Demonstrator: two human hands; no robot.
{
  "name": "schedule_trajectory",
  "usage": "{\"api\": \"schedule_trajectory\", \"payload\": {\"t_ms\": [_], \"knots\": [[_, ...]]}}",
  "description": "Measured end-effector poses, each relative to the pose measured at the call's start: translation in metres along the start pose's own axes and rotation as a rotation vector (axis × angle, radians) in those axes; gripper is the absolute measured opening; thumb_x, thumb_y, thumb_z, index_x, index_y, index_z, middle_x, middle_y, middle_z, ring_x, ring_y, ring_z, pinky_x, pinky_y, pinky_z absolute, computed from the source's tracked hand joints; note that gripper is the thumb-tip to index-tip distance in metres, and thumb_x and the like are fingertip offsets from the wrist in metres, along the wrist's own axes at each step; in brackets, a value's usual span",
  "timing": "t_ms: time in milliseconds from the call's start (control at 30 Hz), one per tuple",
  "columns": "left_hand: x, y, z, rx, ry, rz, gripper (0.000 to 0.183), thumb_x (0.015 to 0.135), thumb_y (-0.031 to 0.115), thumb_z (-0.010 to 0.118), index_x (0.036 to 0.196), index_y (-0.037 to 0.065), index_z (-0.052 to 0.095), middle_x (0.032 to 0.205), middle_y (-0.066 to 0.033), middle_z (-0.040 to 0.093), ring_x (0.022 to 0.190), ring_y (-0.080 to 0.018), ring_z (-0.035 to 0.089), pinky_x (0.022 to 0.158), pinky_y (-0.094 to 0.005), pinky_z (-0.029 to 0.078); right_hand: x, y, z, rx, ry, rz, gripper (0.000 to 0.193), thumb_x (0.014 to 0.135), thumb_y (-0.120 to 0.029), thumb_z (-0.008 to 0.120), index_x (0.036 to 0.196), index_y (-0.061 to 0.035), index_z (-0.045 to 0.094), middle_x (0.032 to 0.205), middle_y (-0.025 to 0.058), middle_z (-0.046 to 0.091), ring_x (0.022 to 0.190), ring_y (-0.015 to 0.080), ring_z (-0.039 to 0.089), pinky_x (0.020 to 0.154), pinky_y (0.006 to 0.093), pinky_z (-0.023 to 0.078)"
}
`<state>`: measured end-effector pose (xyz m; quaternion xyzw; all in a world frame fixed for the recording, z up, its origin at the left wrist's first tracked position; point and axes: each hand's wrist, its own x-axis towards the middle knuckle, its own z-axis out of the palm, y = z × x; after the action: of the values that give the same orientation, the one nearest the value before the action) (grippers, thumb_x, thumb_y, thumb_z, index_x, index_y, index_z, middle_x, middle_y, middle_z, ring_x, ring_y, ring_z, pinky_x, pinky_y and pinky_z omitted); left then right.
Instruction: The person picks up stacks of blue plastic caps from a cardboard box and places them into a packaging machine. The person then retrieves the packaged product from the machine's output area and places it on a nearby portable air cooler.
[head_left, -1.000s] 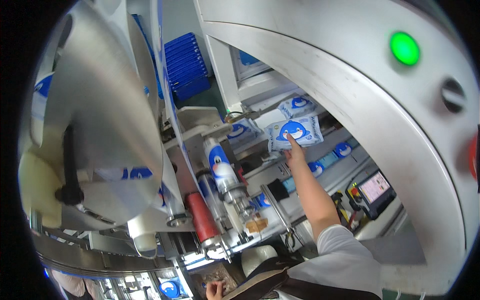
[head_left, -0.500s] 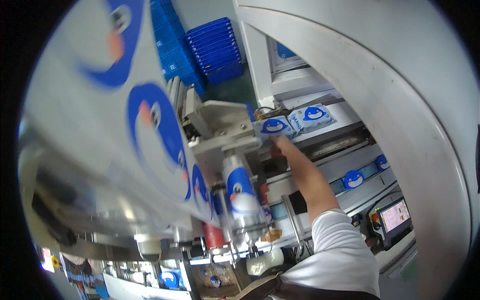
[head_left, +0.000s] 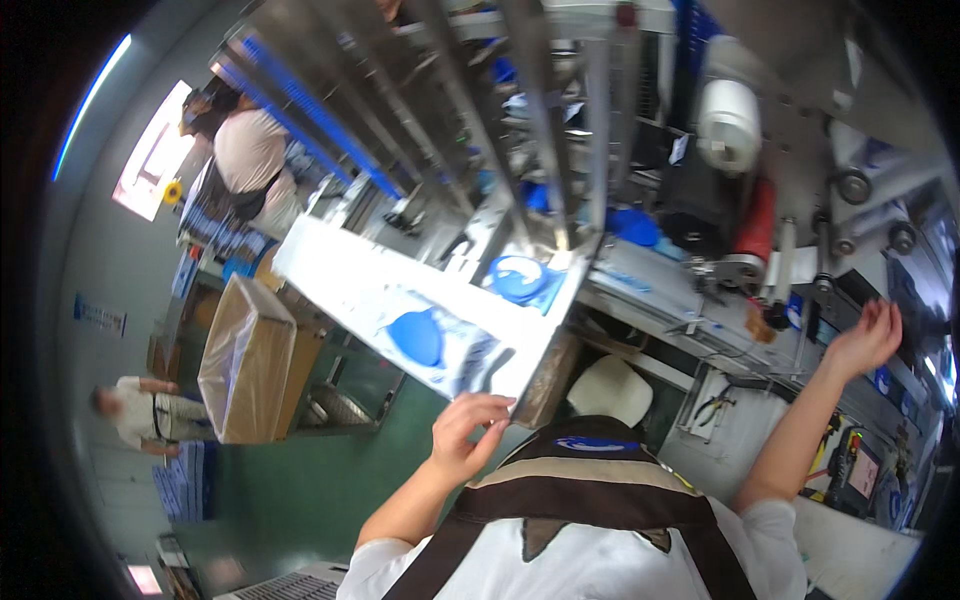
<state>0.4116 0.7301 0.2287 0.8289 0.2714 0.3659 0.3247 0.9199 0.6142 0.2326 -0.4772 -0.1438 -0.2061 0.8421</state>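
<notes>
My left hand (head_left: 470,435) is at the near corner of a white table (head_left: 345,262), fingers loosely bent and thumb apart, with nothing seen in it. Its fingertips are at the table's edge; whether they touch is unclear. On the tabletop, just beyond that hand, lies a white packet with a blue print (head_left: 415,337). Farther right on the same table is another blue-and-white packet (head_left: 519,280). My right hand (head_left: 868,342) is raised at the far right beside the machine's rollers (head_left: 853,187), fingers slightly curled and apart, holding nothing visible.
Upright metal bars (head_left: 470,110) rise behind the table. A red roller (head_left: 753,222) is on the right. A white stool seat (head_left: 610,390) stands before me, pliers (head_left: 713,405) near it. A lined carton (head_left: 245,370) is at left; two people are farther off.
The view has swung left from the conveyor to the white table. My right hand, which was at the printed packets on the conveyor, is now away from them. My left hand has come into view.
</notes>
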Motion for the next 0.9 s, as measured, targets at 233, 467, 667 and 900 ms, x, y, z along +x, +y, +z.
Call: {"api": "schedule_trajectory", "payload": {"t_ms": [233,467,667,900], "knots": [[-0.026,-0.112,-0.092,0.33,0.328,-0.15,0.052,0.069,0.013,0.072,0.113,0.003,0.048,0.131,-0.0194,0.039,0.117,-0.0354,0.039,0.098,-0.0438,0.03,-0.284,-0.087,0.042,-0.05,-1.061,0.428,0.029,0.082,0.0,0.056,0.11,-0.0011,0.051,0.101,0.0091,0.056,0.092,0.0158,0.056,0.082,0.0279,0.047],[-0.014,-0.178,-0.11,0.277,0.045,-0.081,0.1,0.052,0.034,0.086,0.131,0.003,0.033,0.124,-0.0198,0.037,0.111,-0.0341,0.042,0.095,-0.0406,0.037,-0.402,-0.127,0.13,-0.243,-1.619,-0.172,0.05,0.073,-0.022,0.069,0.117,-0.0041,0.053,0.129,0.0157,0.044,0.121,0.0341,0.039,0.099,0.0412,0.034],[-0.039,-0.149,-0.085,0.111,0.034,-0.151,0.09,0.052,0.029,0.086,0.123,0.003,0.039,0.111,-0.016,0.038,0.104,-0.031,0.044,0.089,-0.0382,0.042,-0.394,-0.113,0.119,-0.394,-1.738,-0.181,0.055,0.071,-0.023,0.072,0.118,-0.0033,0.053,0.128,0.0152,0.047,0.12,0.0323,0.042,0.099,0.04,0.036],[-0.022,-0.138,-0.099,0.244,-0.044,0.014,0.112,0.043,0.042,0.087,0.133,0.005,0.031,0.137,-0.0222,0.025,0.127,-0.04,0.026,0.101,-0.0471,0.033,-0.386,-0.129,0.118,-0.426,-1.778,-0.319,0.053,0.069,-0.022,0.072,0.115,-0.0029,0.054,0.124,0.0133,0.049,0.115,0.031,0.044,0.094,0.0388,0.04]]}}
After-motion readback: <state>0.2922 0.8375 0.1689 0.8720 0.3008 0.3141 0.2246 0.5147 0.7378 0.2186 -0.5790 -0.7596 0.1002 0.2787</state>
